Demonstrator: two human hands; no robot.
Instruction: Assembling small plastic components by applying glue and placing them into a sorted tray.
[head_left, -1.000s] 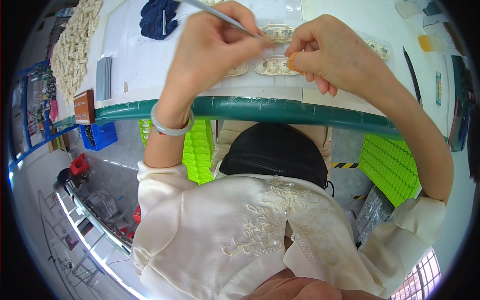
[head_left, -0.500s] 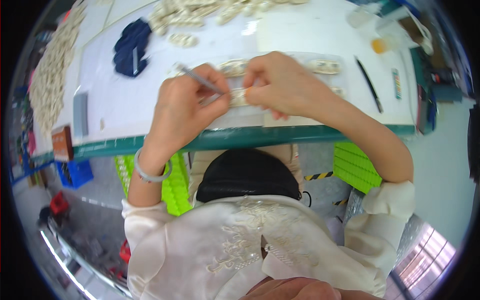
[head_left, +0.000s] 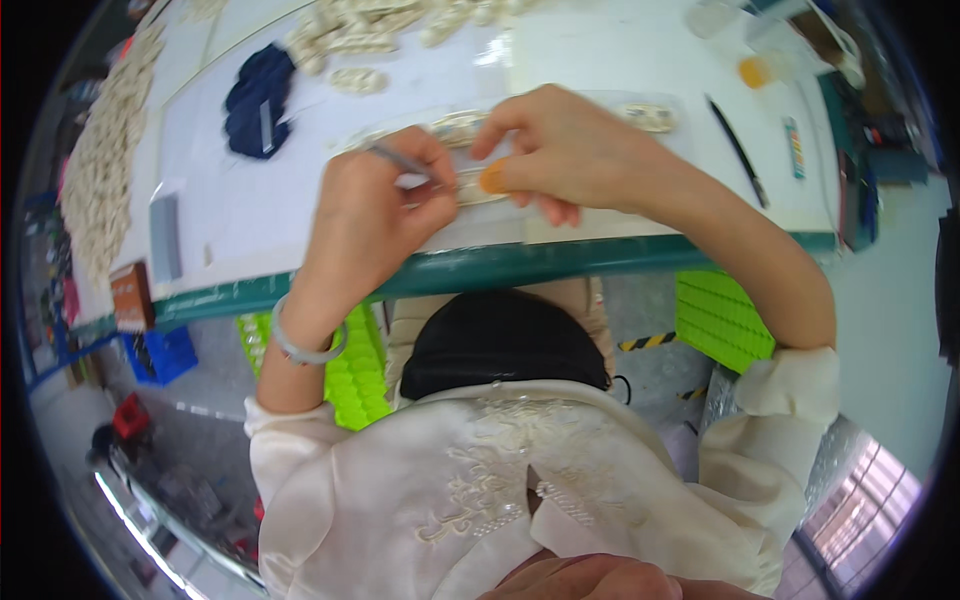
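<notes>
My left hand [head_left: 385, 205] is closed around a slim grey metal tool, apparently tweezers [head_left: 400, 160], its tip pointing toward a small cream oblong piece [head_left: 482, 188] on the table. Over that piece's right end is my right hand [head_left: 565, 155], its thumb and forefinger apart with nothing visible between them. An orange cover [head_left: 493, 178] sits on one of its digits. Behind both hands lies a patterned cream piece [head_left: 458, 128], and to the right a similar one [head_left: 648, 117], on a clear sheet or tray. My fingers partly hide the nearer piece.
Cream pieces are heaped at the back [head_left: 350, 30] and far left [head_left: 105, 150]. A dark blue cloth [head_left: 258, 105], a grey block [head_left: 165, 238] and a brown box [head_left: 131, 296] lie left; a black pen [head_left: 737, 150] lies right. The green table edge [head_left: 480, 268] runs before me.
My right thumb and forefinger have parted, and the orange cover shows more plainly. My left hand keeps the grey tool in nearly the same place. The whole view has shifted slightly.
</notes>
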